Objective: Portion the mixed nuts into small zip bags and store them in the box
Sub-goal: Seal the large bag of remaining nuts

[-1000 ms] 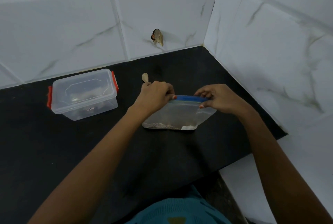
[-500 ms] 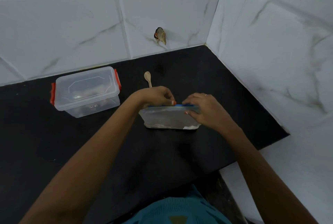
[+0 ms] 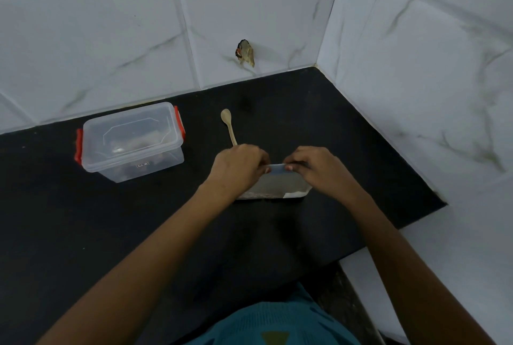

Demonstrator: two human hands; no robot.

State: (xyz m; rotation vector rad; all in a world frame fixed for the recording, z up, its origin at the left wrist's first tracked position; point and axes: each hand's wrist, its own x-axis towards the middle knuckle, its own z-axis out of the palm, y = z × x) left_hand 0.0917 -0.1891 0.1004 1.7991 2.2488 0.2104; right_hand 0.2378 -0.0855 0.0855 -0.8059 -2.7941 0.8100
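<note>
A small clear zip bag (image 3: 277, 186) with a blue seal strip stands on the black counter, with nuts along its bottom. My left hand (image 3: 240, 165) pinches the seal at its left part. My right hand (image 3: 313, 168) pinches the same strip just to the right, the two thumbs almost meeting. A clear plastic box (image 3: 130, 142) with a closed lid and red clips sits to the left, with dark contents inside. A small wooden spoon (image 3: 229, 126) lies on the counter just behind my left hand.
The black counter (image 3: 83, 219) meets white marble-look tiled walls at the back and right. Its right edge runs close to the bag. A small torn wrapper (image 3: 245, 53) sticks on the back wall. My teal garment shows at the bottom.
My right hand has slid left along the blue seal toward my left hand, so less of the strip shows. The bag's top has lowered and folded over. The box and spoon stay put.
</note>
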